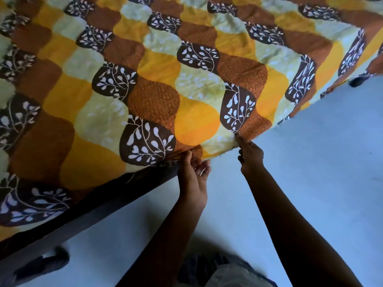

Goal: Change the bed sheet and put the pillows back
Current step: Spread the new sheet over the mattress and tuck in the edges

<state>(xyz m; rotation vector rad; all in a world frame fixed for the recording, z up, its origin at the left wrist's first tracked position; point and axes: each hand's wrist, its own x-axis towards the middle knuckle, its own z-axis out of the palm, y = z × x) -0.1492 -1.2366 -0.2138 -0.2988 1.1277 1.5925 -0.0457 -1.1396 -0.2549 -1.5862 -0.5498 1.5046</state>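
The sheet (157, 83), patterned in orange, brown and pale green, lay spread over the bed, its near corner hanging just past the corner of the mattress. The right hand (250, 156) pinched the hem at that corner, fingertips closed on the cloth. The left hand (193, 175) sat just beside it and seemed to nip the edge between thumb and forefinger, the other fingers loosely curled. The step looked like squaring and tucking this corner. Done well, it would mean drawing the cloth down and taut, folding the slack flat, then pushing it under the mattress while keeping the overhang along the right side even. The dark bed frame (99, 206) ran close under the hem and would likely leave little room for fingers. A bed leg (41, 264) stood on the pale floor (310, 162), and the person's knee (232, 274) was near the corner. No pillows were in view.
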